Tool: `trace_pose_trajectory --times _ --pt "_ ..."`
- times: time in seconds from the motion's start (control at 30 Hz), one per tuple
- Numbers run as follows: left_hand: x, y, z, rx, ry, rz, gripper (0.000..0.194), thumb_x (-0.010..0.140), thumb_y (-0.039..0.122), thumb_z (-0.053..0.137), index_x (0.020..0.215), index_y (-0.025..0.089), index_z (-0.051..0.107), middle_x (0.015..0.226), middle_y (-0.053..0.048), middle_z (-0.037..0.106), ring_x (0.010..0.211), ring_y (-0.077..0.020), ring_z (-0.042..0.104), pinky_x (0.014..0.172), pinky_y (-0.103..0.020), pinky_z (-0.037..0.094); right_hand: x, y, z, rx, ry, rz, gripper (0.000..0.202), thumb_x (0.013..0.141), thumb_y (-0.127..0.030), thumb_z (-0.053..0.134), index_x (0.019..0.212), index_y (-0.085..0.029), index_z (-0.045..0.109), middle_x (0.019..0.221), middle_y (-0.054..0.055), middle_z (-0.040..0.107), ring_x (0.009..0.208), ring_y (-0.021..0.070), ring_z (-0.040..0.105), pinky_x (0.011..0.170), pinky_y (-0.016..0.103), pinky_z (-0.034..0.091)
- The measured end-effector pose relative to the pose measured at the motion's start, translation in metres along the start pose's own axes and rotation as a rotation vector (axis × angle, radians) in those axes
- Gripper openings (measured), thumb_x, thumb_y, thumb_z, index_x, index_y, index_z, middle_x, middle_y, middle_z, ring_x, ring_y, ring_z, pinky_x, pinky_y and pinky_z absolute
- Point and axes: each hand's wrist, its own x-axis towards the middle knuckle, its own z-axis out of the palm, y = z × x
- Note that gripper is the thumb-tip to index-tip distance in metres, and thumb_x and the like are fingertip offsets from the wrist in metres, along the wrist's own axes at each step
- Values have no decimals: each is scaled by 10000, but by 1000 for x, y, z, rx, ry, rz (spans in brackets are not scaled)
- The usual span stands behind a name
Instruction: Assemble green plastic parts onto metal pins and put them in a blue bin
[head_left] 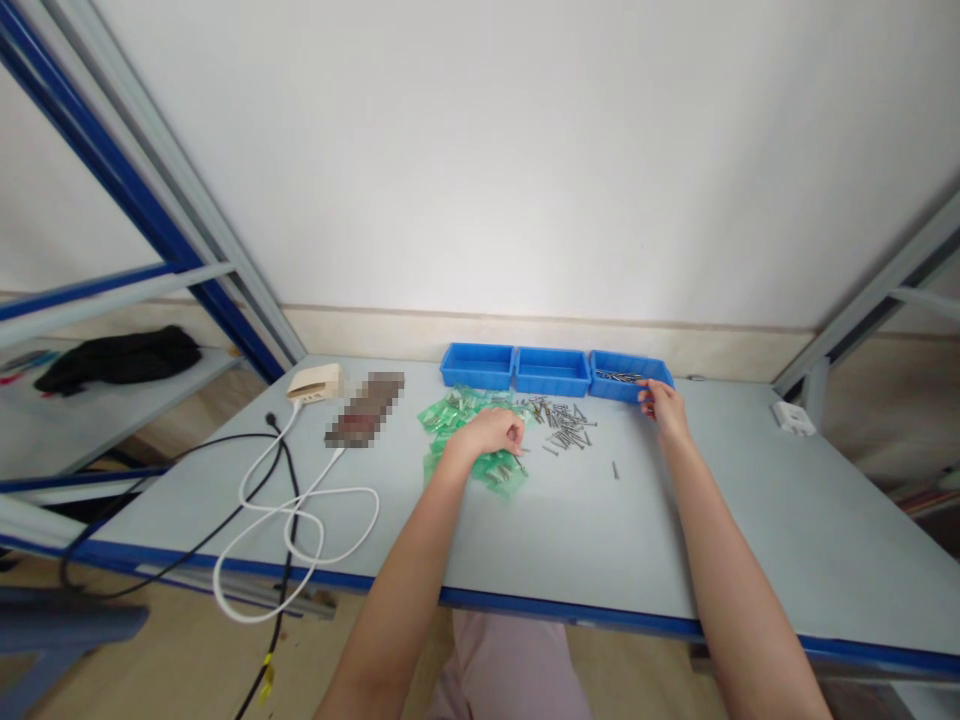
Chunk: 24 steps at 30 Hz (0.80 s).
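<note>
My left hand (495, 430) rests over a heap of small green plastic bags (504, 485), its fingers pinched. Thin metal like a screw shows right at those fingertips. To its right lies a loose pile of screws (571, 428), with a single screw (616, 470) lying apart nearer the front. My right hand (661, 408) is at the front right corner of the right blue bin (626, 388), fingers curled together; whatever they hold, if anything, is too small to make out. Several screws (616, 377) lie inside that bin.
Left of it stand a middle blue bin (553, 383) and a left blue bin (478, 378). A white cable (322, 540), a beige box (313, 382) and a blurred-out flat object (366, 410) occupy the table's left side. A small white device (793, 418) sits far right.
</note>
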Motion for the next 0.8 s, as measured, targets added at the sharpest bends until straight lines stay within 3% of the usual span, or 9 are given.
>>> trace_pose_trajectory --times 0.13,0.3,0.37,0.5,0.63,0.8 --pt "1 5 1 -193 101 93 129 612 231 705 584 171 595 560 7 565 555 -126 510 552 -229 352 -19 -10 19 -125 -209 -90 337 675 -499 554 717 -168 593 529 -25 509 417 79 388 420 224 297" --pt "11 16 4 -440 296 213 148 717 297 625 731 150 609 735 -20 620 706 -137 547 674 -236 408 -65 -19 55 -241 -744 -147 320 709 -469 571 797 -166 622 706 22 607 546 107 485 512 239 380" --pt "16 20 7 -511 370 215 158 728 297 613 739 141 592 747 -20 615 732 -136 547 715 -244 414 -81 -17 68 -220 -885 -164 313 704 -446 600 842 -167 630 797 33 627 604 113 516 564 246 412" --pt "24 20 13 -643 456 222 184 717 308 620 744 136 560 760 -18 603 748 -135 545 749 -261 416 -91 -9 81 -147 -857 -192 310 713 -457 597 814 -165 618 804 35 627 610 117 526 574 252 433" --pt "26 17 13 -696 453 239 223 723 347 621 759 135 563 759 -18 606 750 -133 552 776 -274 410 -84 -8 79 -177 -789 -200 347 740 -502 548 741 -160 602 711 20 606 524 99 488 518 243 408" --pt "27 16 14 -691 493 232 240 711 367 639 747 136 582 798 -32 620 799 -144 557 795 -272 408 -84 -10 77 -143 -797 -192 367 719 -494 579 902 -178 602 764 11 605 506 89 498 493 233 392"
